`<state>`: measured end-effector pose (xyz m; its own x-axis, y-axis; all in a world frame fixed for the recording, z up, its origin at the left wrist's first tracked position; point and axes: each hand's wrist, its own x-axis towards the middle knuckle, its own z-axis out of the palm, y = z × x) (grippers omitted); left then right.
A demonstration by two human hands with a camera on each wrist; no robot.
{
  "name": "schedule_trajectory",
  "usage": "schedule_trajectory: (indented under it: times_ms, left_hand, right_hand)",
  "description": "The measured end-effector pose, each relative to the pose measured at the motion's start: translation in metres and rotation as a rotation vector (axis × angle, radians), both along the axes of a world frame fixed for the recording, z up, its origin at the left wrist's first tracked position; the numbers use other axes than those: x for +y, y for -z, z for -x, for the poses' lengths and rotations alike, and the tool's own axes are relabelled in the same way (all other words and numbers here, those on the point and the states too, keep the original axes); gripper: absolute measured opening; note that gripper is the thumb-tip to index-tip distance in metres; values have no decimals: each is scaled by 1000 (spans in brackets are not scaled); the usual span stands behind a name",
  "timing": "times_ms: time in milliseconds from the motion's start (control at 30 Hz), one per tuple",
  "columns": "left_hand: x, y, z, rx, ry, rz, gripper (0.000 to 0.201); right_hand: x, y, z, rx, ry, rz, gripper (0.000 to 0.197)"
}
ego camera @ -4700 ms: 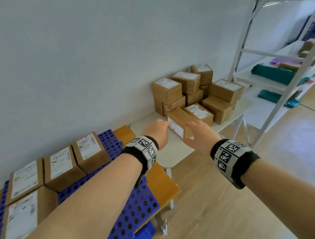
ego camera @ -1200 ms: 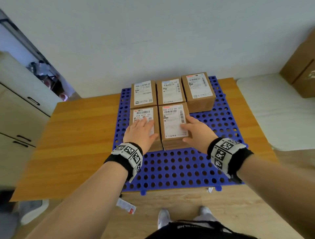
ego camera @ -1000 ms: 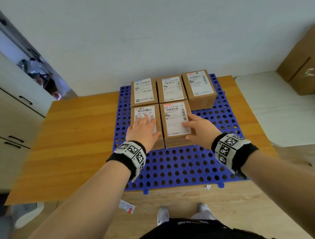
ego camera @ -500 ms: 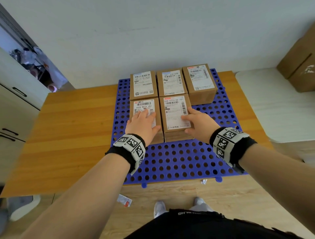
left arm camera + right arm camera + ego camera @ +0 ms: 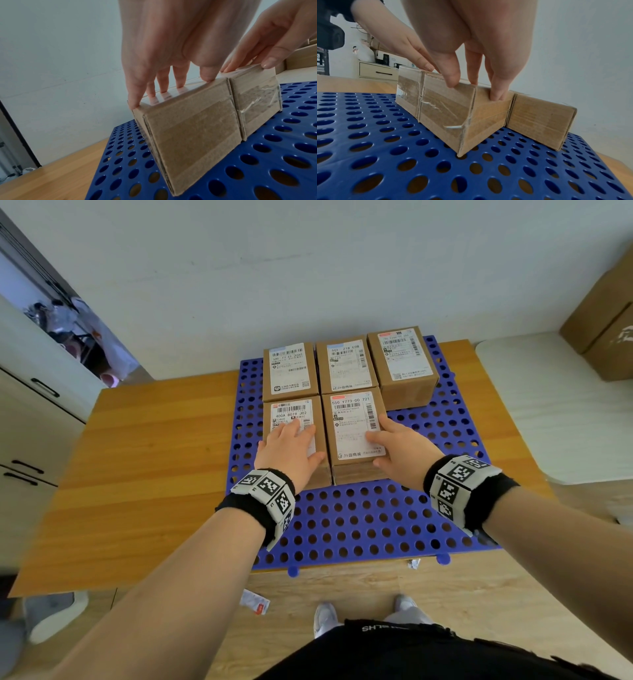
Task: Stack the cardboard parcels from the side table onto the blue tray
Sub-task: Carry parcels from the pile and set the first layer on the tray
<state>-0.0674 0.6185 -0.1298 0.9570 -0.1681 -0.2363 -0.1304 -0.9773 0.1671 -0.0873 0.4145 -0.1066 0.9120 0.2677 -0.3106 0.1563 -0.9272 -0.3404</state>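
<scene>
Five labelled cardboard parcels stand on the blue perforated tray point(image 5: 359, 518) point(image 5: 257, 162) point(image 5: 385, 148), three in a back row point(image 5: 344, 364) and two in front. My left hand point(image 5: 291, 446) lies flat with straight fingers on top of the front-left parcel point(image 5: 291, 412) point(image 5: 188, 135). My right hand point(image 5: 394, 443) rests on the front-middle parcel point(image 5: 349, 422) point(image 5: 447, 115), thumb on its top and fingertips point(image 5: 496, 96) against its right side. The two front parcels touch side by side.
The tray lies on a wooden table point(image 5: 137, 474). A white side table point(image 5: 565, 412) with more cardboard boxes point(image 5: 603, 313) stands to the right. Pale cabinets point(image 5: 27, 422) are at the left. The tray's front half and right front are bare. Paper scraps point(image 5: 253, 601) lie on the floor.
4.7 s ago both hands held a parcel at the side table; it now stands front-middle on the tray. Over the last second the hands have hardly moved.
</scene>
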Motion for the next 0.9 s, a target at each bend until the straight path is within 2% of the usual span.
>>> schedule_trajectory:
  times_ms: [200,433,567,733,900]
  left_hand:
    - [-1,-2,2,0,-6,-2,62]
    - [-4,-13,4,-14,0,-29,57]
    - [-7,-25,-4,30,22,-109,56]
    - [-17,-35,-12,-51,119,-75,56]
    - [-50,-43,-13,-93,269,-24,60]
  right_hand:
    - [0,6,2,-22,18,3,52]
    - [2,8,9,-86,24,93,54]
    - [5,2,11,-73,38,146,56]
    - [5,-8,18,-42,173,98,63]
    - [-16,-11,35,-30,323,96,56]
